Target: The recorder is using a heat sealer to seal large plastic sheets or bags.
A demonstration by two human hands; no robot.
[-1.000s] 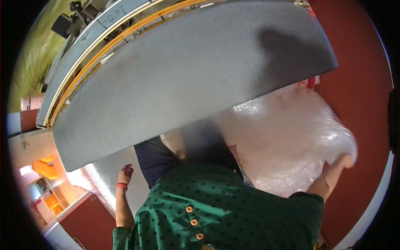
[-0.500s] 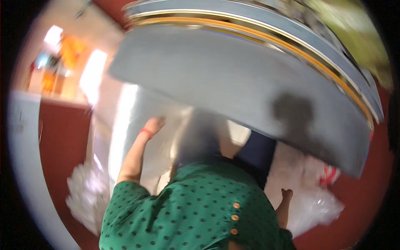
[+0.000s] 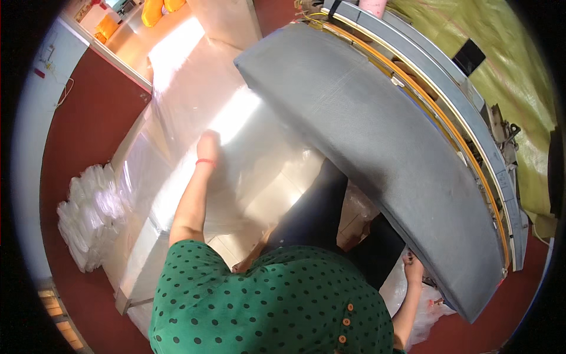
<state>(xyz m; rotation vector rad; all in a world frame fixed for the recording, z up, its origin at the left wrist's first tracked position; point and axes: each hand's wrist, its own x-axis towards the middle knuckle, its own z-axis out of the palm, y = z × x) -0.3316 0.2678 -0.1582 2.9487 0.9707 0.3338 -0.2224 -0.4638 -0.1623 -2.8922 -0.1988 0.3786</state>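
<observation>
My left hand, with a red bracelet at the wrist, lies over a stack of clear plastic sheeting on my left. Glare and blur hide how its fingers are set. Low on the right, my right hand is at the near edge of a long grey sloping panel. Its fingers are bent and drawn together; what they hold, if anything, is too small to make out. The panel belongs to a long machine with an orange strip along its far side.
Bunched clear plastic hangs at the left side of the stack. A black phone and a pink roll lie beyond the machine, near a yellow-green sheet. More plastic is on the red floor near my right arm.
The view has turned, so the machine now slants down to the right. My left hand is farther out over the sheeting, and my right hand has come up to the panel's near edge.
</observation>
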